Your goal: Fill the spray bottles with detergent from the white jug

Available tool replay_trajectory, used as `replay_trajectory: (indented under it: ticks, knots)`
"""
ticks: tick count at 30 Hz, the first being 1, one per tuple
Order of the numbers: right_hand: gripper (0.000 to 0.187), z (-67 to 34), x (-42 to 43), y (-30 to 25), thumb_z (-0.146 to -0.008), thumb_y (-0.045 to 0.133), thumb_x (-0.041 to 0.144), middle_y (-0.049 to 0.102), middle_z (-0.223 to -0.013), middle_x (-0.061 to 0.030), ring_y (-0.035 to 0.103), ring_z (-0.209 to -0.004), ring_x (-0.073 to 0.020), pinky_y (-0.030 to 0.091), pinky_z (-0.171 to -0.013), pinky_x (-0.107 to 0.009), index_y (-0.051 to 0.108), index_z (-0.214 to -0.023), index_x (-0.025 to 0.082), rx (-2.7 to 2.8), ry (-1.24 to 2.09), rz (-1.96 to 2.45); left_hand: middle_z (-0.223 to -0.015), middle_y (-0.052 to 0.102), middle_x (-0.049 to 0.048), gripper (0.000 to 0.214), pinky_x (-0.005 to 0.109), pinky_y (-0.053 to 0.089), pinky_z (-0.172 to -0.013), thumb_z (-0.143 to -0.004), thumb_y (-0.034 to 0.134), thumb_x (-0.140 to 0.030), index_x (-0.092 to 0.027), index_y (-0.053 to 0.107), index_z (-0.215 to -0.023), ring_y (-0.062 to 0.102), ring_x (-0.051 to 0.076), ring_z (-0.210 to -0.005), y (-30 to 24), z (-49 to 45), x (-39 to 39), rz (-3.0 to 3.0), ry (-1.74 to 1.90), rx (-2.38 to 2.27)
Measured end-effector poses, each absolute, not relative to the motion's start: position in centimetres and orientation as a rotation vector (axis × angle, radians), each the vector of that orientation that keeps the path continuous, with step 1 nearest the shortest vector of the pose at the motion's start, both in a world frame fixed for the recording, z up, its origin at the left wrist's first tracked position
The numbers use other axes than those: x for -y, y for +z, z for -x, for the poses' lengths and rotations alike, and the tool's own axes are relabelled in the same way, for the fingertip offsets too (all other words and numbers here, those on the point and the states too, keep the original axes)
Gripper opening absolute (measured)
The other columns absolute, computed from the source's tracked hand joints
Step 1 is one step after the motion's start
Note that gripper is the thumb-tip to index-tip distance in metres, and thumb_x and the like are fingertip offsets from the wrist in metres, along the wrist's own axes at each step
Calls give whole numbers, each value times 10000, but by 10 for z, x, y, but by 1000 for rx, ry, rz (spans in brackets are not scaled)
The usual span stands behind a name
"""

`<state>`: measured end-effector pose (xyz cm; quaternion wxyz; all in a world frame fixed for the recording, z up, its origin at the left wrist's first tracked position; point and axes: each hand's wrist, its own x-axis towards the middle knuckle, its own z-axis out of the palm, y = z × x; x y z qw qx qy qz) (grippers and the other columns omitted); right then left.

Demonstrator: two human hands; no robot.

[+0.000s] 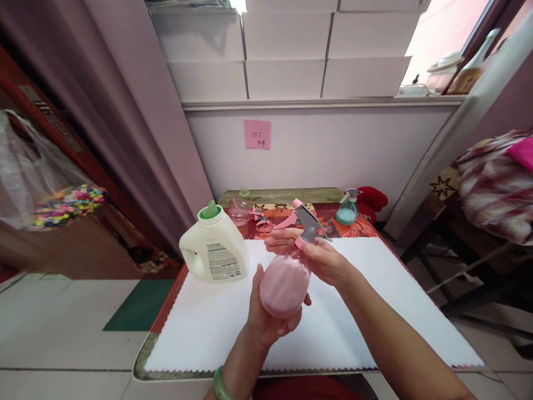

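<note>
A pink spray bottle (pixel 285 282) with a grey and pink trigger head is held up over the white cloth (pixel 366 328). My left hand (pixel 262 319) cups its round body from below, fingers wrapped around it. My right hand (pixel 318 256) is closed around the neck, just under the trigger head. A white detergent jug (pixel 214 248) with a green cap stands on the cloth to the left of the bottle. The bottle is tilted towards me.
Another pink spray bottle (pixel 245 213) lies at the table's far side, and a teal one (pixel 347 208) stands at the far right beside a red thing (pixel 372 199). White boxes (pixel 287 47) are stacked on the ledge behind. A chair with checked fabric (pixel 495 189) stands right.
</note>
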<state>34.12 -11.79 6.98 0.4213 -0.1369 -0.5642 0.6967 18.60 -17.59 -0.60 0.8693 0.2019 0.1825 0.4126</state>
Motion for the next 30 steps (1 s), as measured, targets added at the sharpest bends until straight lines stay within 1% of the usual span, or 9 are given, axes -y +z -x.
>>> replay_trajectory:
  ticks: [3, 6, 8, 11, 15, 19, 23, 26, 30]
  knots:
    - [349, -339, 116, 66, -906, 631, 532, 714, -1250, -93, 658, -1153, -254, 508, -974, -411, 722, -1058, 231, 1396, 1749, 379, -784, 718, 181, 864, 196, 191, -302, -814, 356, -843, -82, 651, -1099, 495, 113, -336, -4, -186, 174, -375, 828, -372]
    - [316, -334, 116, 61, -897, 638, 534, 748, -1160, -60, 698, -909, -212, 541, -803, -354, 678, -825, 229, 1297, 1637, 507, -869, 732, 181, 815, 221, 353, -384, -801, 451, -822, -103, 651, -1127, 599, 152, -475, -2, -188, 175, -359, 934, -439]
    - [326, -330, 115, 57, -893, 641, 534, 760, -1097, -47, 671, -768, -183, 528, -726, -329, 657, -791, 224, 1246, 1554, 609, -928, 731, 170, 773, 259, 449, -492, -775, 561, -784, -120, 646, -1161, 660, 194, -617, -3, -189, 176, -397, 1028, -510]
    - [356, -326, 113, 55, -892, 635, 548, 761, -985, -46, 637, -715, -174, 501, -680, -306, 673, -794, 208, 1220, 1433, 756, -1029, 710, 147, 696, 297, 488, -566, -732, 720, -666, -156, 627, -1197, 682, 234, -734, -7, -193, 177, -590, 1199, -608]
    - [354, -321, 112, 55, -872, 658, 547, 728, -903, -36, 647, -900, -208, 490, -793, -305, 697, -827, 198, 1239, 1260, 818, -1225, 647, 129, 728, 354, 543, -762, -654, 851, -513, -219, 576, -1261, 650, 291, -1028, -17, -197, 174, -792, 1388, -701]
    - [394, -318, 116, 50, -804, 734, 546, 697, -905, -10, 648, -880, -201, 509, -783, -312, 639, -1025, 233, 1208, 1301, 793, -1327, 597, 125, 688, 391, 514, -925, -726, 801, -458, -236, 525, -1316, 573, 308, -1210, -27, -195, 169, -799, 1465, -693]
    - [760, -326, 123, 33, -575, 923, 417, 672, -1180, -49, 627, -1071, -245, 514, -892, -353, 569, -1231, 265, 1438, 1278, 859, -1257, 622, 89, 669, 373, 516, -908, -751, 782, -402, -261, 485, -1334, 608, 276, -1155, -26, -190, 165, -733, 1514, -758]
    - [737, -337, 127, 16, -574, 920, 403, 685, -1154, -54, 634, -1021, -248, 527, -831, -352, 595, -1221, 266, 1549, 1223, 1033, -1209, 637, 74, 625, 379, 518, -881, -755, 781, -377, -260, 486, -1293, 639, 266, -1091, -20, -190, 162, -741, 1436, -789]
    - [685, -355, 122, -10, -611, 885, 446, 696, -1137, -65, 643, -992, -241, 530, -791, -341, 613, -1204, 237, 1483, 1194, 1170, -1315, 599, 121, 555, 455, 442, -1020, -836, 688, -485, -237, 481, -1287, 584, 294, -1221, -24, -200, 155, -833, 1247, -845]
